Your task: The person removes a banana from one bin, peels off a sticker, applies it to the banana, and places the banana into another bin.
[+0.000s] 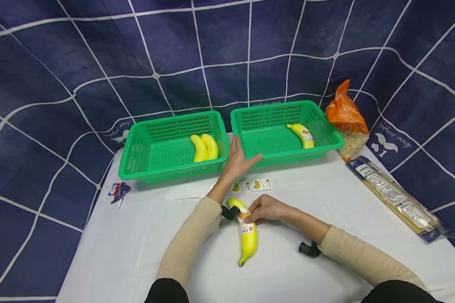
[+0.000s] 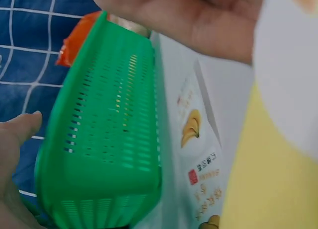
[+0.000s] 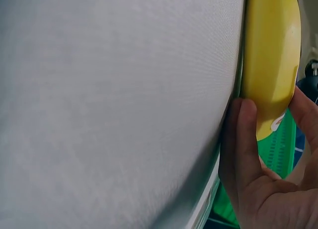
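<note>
A yellow banana [image 1: 249, 244] lies lengthwise on the white table, a printed paper label [image 1: 247, 227] on its upper side. My right hand [image 1: 269, 209] holds it from the right; the right wrist view has the thumb on one side of the banana [image 3: 271, 55] and fingers on the other. Farther forward, my left hand [image 1: 236, 162] reaches to the gap between two green baskets, fingers extended and thumb spread, nothing in its grasp. Behind that wrist, a strip of banana labels [image 1: 251, 185] lies partly hidden on the table.
The left green basket [image 1: 174, 171] contains two bananas [image 1: 204, 148]. In the right green basket [image 1: 288, 159] is one labelled banana [image 1: 302, 135]. An orange-topped bag [image 1: 346, 111] and a long flat package [image 1: 396, 195] lie at the right. Wrapped candies [image 1: 119, 191] sit far left.
</note>
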`<state>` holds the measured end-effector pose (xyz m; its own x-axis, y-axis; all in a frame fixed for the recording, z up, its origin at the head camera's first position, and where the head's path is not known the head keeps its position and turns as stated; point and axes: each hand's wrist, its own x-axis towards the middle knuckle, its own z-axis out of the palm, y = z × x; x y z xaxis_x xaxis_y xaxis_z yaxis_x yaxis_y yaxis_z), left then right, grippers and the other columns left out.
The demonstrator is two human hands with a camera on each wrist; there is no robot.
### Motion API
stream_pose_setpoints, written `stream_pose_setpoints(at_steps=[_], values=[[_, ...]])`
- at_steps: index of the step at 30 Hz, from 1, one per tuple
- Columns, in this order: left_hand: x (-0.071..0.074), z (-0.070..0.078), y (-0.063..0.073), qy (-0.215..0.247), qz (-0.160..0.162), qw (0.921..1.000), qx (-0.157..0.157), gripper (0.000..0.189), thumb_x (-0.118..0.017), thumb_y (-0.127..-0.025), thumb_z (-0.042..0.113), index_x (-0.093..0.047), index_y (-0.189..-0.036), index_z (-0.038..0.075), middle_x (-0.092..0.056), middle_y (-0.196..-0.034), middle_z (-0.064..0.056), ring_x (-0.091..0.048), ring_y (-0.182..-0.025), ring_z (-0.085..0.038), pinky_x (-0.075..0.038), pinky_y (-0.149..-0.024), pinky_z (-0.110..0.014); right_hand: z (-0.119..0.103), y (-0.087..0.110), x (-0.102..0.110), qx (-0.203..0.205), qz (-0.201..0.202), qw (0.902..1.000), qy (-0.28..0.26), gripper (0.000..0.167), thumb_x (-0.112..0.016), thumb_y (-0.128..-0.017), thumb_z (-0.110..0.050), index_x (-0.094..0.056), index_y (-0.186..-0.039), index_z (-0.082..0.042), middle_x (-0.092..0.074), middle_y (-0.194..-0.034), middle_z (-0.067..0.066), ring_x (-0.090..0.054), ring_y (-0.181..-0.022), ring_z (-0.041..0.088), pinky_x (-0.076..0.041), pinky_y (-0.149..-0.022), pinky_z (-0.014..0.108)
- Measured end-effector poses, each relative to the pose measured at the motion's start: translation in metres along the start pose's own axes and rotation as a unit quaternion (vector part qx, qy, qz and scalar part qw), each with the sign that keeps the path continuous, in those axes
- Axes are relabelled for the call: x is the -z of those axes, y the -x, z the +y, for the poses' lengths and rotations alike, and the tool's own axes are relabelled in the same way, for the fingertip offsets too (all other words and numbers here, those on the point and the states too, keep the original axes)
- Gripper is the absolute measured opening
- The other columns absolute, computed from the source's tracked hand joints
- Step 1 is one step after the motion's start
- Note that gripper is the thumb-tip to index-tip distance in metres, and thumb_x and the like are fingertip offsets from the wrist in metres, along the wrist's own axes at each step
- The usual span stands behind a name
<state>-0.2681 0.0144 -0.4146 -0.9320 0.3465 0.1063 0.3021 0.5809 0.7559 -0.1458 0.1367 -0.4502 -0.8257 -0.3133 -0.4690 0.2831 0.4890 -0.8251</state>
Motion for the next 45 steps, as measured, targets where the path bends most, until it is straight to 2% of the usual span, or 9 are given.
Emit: stream_pose_setpoints(at_steps=[5,9,13,18,25,31,39,45], values=[[-0.005,-0.006,-0.008,0.005,-0.010,0.9999,0.006,0.115,-0.064,-0.085,0.058,0.008,-0.155,0.003,0.014,-0.164,-0.012,0.011,-0.152,-0.027,-0.009,-0.124,-0.050,0.001,0.001,0.000,0.007,-0.005,1.0000,-0.002,0.032,-0.082,-0.076,-0.016,-0.071,-0.097,0.004,-0.073,-0.083,0.007,-0.068,-0.069,0.012,-0.060,-0.069,0.030],[-0.007,-0.012,-0.012,0.040,-0.008,0.9992,0.004,0.117,-0.070,-0.082,0.055,0.006,-0.156,0.005,0.015,-0.165,-0.009,0.008,-0.153,-0.027,-0.014,-0.122,-0.053,0.002,0.002,0.000,0.007,-0.003,1.0000,0.001,0.031,-0.082,-0.075,-0.016,-0.071,-0.096,0.004,-0.073,-0.083,0.007,-0.068,-0.068,0.012,-0.060,-0.069,0.029],[-0.009,-0.016,-0.014,0.047,-0.006,0.9989,-0.001,0.118,-0.070,-0.081,0.057,0.007,-0.156,0.007,0.016,-0.165,-0.007,0.004,-0.153,-0.027,-0.021,-0.120,-0.054,0.003,0.004,0.001,0.005,0.002,1.0000,0.004,0.030,-0.082,-0.075,-0.015,-0.071,-0.095,0.004,-0.072,-0.083,0.007,-0.067,-0.068,0.011,-0.060,-0.068,0.029],[-0.011,-0.016,-0.015,0.042,-0.005,0.9991,0.000,0.117,-0.067,-0.083,0.058,0.008,-0.156,0.006,0.018,-0.164,-0.007,0.002,-0.153,-0.028,-0.023,-0.120,-0.054,0.004,0.005,0.001,0.007,0.000,1.0000,0.007,0.031,-0.082,-0.075,-0.016,-0.070,-0.096,0.004,-0.072,-0.083,0.006,-0.067,-0.068,0.011,-0.060,-0.069,0.029],[-0.014,-0.016,-0.016,0.080,0.009,0.9967,0.001,0.117,-0.070,-0.083,0.054,0.007,-0.156,0.006,0.017,-0.164,-0.008,-0.001,-0.153,-0.030,-0.023,-0.120,-0.053,0.005,0.005,0.001,0.003,0.000,0.9999,0.012,0.032,-0.082,-0.075,-0.018,-0.070,-0.096,0.003,-0.072,-0.083,0.005,-0.066,-0.069,0.010,-0.059,-0.068,0.027],[-0.016,-0.016,-0.016,0.092,0.018,0.9956,0.002,0.118,-0.073,-0.081,0.051,0.007,-0.156,0.008,0.017,-0.165,-0.006,0.000,-0.153,-0.029,-0.021,-0.120,-0.052,0.008,0.005,0.003,0.007,0.000,0.9999,0.012,0.029,-0.083,-0.074,-0.019,-0.072,-0.092,0.001,-0.072,-0.080,0.003,-0.065,-0.068,0.010,-0.058,-0.067,0.027],[-0.016,-0.016,-0.016,0.097,0.012,0.9952,0.009,0.120,-0.074,-0.080,0.053,0.007,-0.156,0.007,0.019,-0.164,-0.002,0.001,-0.153,-0.027,-0.022,-0.120,-0.052,0.010,0.006,0.006,0.008,-0.003,0.9999,0.008,0.027,-0.084,-0.074,-0.019,-0.074,-0.090,0.001,-0.072,-0.077,0.002,-0.065,-0.065,0.010,-0.058,-0.066,0.026],[-0.016,-0.016,-0.018,0.098,0.009,0.9952,0.008,0.119,-0.074,-0.080,0.052,0.006,-0.156,0.006,0.021,-0.164,0.001,0.000,-0.153,-0.027,-0.023,-0.120,-0.051,0.009,0.014,0.018,0.005,-0.002,0.9999,0.012,0.028,-0.083,-0.074,-0.018,-0.074,-0.091,0.002,-0.073,-0.080,0.004,-0.067,-0.067,0.011,-0.059,-0.068,0.028]])
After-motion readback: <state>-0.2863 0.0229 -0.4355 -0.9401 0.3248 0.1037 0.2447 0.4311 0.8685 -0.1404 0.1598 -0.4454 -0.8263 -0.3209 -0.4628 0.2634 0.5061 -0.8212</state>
